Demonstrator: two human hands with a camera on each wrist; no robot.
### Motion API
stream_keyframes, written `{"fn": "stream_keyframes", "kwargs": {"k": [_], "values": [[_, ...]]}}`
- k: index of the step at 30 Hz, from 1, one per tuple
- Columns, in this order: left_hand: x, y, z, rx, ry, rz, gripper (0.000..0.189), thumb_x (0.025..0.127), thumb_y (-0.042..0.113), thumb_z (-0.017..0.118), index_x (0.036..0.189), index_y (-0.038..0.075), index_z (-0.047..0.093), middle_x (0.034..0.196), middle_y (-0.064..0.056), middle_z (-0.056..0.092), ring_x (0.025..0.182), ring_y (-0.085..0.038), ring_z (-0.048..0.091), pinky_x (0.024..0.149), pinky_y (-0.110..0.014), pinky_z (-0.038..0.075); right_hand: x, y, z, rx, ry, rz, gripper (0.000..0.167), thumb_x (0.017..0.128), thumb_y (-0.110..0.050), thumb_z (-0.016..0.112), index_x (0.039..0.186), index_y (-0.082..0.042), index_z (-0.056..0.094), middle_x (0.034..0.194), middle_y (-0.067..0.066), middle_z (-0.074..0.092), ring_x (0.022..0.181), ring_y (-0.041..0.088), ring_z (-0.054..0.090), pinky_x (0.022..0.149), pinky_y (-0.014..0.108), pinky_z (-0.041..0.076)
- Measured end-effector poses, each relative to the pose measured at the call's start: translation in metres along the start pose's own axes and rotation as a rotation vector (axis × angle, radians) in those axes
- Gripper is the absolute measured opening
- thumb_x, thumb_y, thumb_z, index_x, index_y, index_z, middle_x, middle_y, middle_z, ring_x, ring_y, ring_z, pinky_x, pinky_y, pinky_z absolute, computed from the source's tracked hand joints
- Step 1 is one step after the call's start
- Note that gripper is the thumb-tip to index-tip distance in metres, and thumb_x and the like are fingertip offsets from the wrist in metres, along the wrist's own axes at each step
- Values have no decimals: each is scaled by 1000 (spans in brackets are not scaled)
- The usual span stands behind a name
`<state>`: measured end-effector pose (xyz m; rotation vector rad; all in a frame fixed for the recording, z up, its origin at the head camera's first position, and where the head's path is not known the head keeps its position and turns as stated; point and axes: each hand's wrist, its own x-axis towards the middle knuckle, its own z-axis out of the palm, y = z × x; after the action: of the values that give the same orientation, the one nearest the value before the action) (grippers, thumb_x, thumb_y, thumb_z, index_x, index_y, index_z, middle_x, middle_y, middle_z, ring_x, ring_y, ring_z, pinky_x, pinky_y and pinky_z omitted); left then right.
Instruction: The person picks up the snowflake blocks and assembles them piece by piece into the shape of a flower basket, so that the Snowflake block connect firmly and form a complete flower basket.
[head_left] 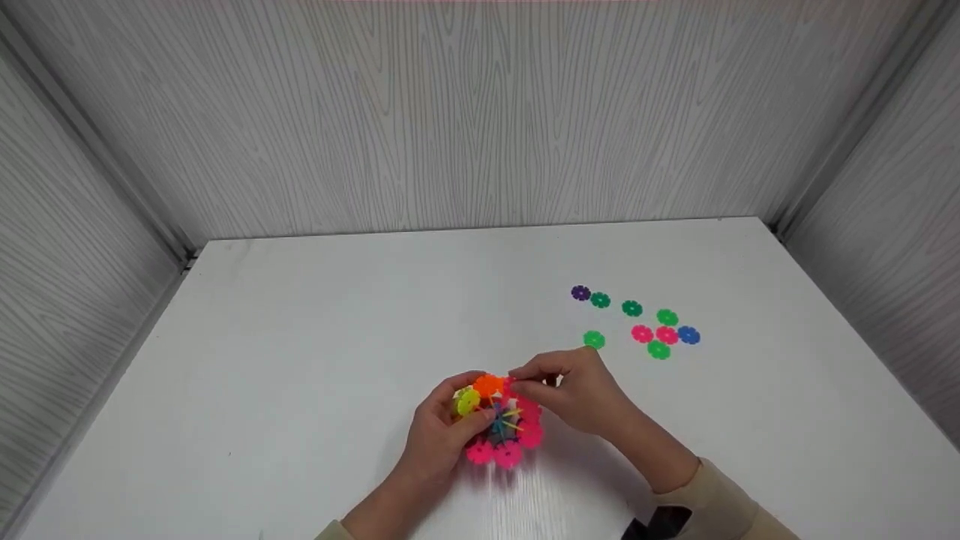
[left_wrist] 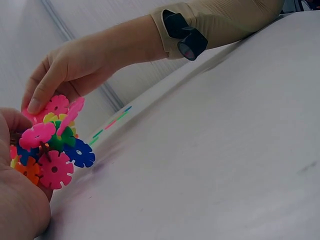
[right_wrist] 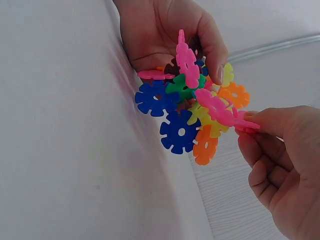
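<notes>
Near the front of the table, my left hand (head_left: 437, 436) grips a ball-like cluster of interlocking snowflake discs (head_left: 508, 454), its thumb lying across the middle. Pink, orange, yellow, green and blue slotted discs make up the cluster, joined edge to edge at different angles. My right hand (head_left: 581, 391) comes in from the right and pinches a pink snowflake disc (right_wrist: 246, 123) between thumb and fingers. That pink disc sits at the cluster's outer edge, up against another pink disc. In the right wrist view, blue discs (right_wrist: 180, 132) stick out on the side away from my right hand.
Several loose discs lie flat on the white table (head_left: 300, 360), beyond and right of my hands: a purple disc (head_left: 580, 293), a blue disc (head_left: 688, 335), two pink ones and several green ones. Wood-grained panels (head_left: 480, 112) enclose the table at the back and sides.
</notes>
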<state>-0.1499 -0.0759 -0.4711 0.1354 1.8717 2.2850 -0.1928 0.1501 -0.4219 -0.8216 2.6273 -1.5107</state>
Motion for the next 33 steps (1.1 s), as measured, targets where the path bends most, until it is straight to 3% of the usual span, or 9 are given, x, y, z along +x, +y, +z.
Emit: {"fn": "stream_keyframes", "kwargs": {"k": [13, 18, 23, 28, 33], "values": [[2, -1, 0, -20, 23, -9, 52, 98, 11, 76, 144, 2, 55, 140, -15, 61, 126, -28, 60, 103, -32, 55, 0, 5, 6, 60, 6, 15, 15, 97, -18, 80, 110, -14, 85, 96, -9, 79, 75, 17, 64, 63, 22, 54], [4, -2, 1, -6, 61, -13, 50, 98, 14, 76, 143, 2, 57, 140, -15, 62, 128, -28, 60, 104, -32, 55, 1, 9, 4, 53, -38, 7, 24, 100, -27, 77, 123, -20, 81, 102, -13, 78, 76, 17, 63, 64, 22, 52], [3, 0, 2, 25, 97, -29, 52, 99, 19, 77, 145, 5, 56, 144, -12, 59, 136, -28, 54, 106, -32, 53, -3, 9, 0, 51, -114, 32, 39, 99, -28, 78, 138, -26, 73, 109, -15, 76, 87, 16, 66, 75, 28, 59], [2, 3, 2, 33, 60, -22, 55, 100, 20, 75, 148, 6, 53, 147, -12, 57, 137, -28, 53, 107, -31, 52, -6, 11, -2, 105, -127, 53, 41, 99, -22, 78, 140, -23, 71, 116, -10, 75, 93, 19, 67, 81, 28, 62], [0, 9, 1, 47, 11, -9, 65, 99, 20, 76, 155, 9, 47, 151, -15, 54, 137, -29, 55, 107, -33, 52, -9, 13, -6, 154, -76, 95, 39, 101, -22, 76, 139, -21, 72, 106, -2, 75, 89, 23, 67, 76, 28, 62]]}}
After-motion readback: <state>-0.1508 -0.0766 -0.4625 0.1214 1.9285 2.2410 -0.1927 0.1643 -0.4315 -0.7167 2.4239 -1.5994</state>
